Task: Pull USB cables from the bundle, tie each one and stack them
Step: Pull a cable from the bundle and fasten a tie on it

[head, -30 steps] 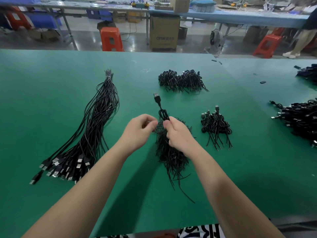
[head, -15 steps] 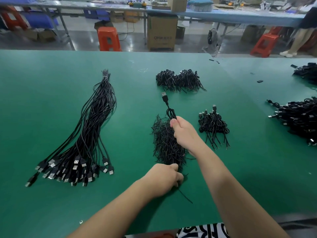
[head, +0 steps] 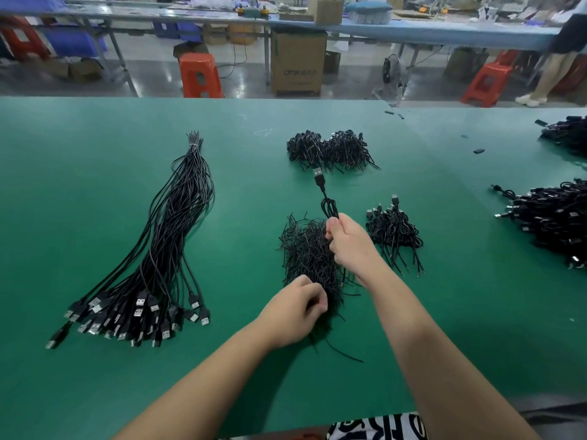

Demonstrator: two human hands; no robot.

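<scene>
A long bundle of black USB cables (head: pixel 168 249) lies on the left of the green table (head: pixel 79 160), plugs toward me. My right hand (head: pixel 349 246) grips a folded USB cable (head: pixel 324 195) whose plug sticks up and away. Below it sits a pile of thin black twist ties (head: pixel 305 249). My left hand (head: pixel 292 312) is at the near end of that pile, fingers curled and pinching at the ties. A small stack of tied cables (head: pixel 394 230) lies just right of my right hand.
Another heap of tied cables (head: pixel 330 149) lies farther back at centre. Larger cable piles (head: pixel 552 220) sit at the right edge. Beyond the table are orange stools (head: pixel 200 74), a cardboard box (head: pixel 298 61), and a person's legs (head: pixel 552 74) at the far right.
My left hand left the folded cable and dropped to the near end of the tie pile, where it now picks at the ties. My right hand kept hold of the cable.
</scene>
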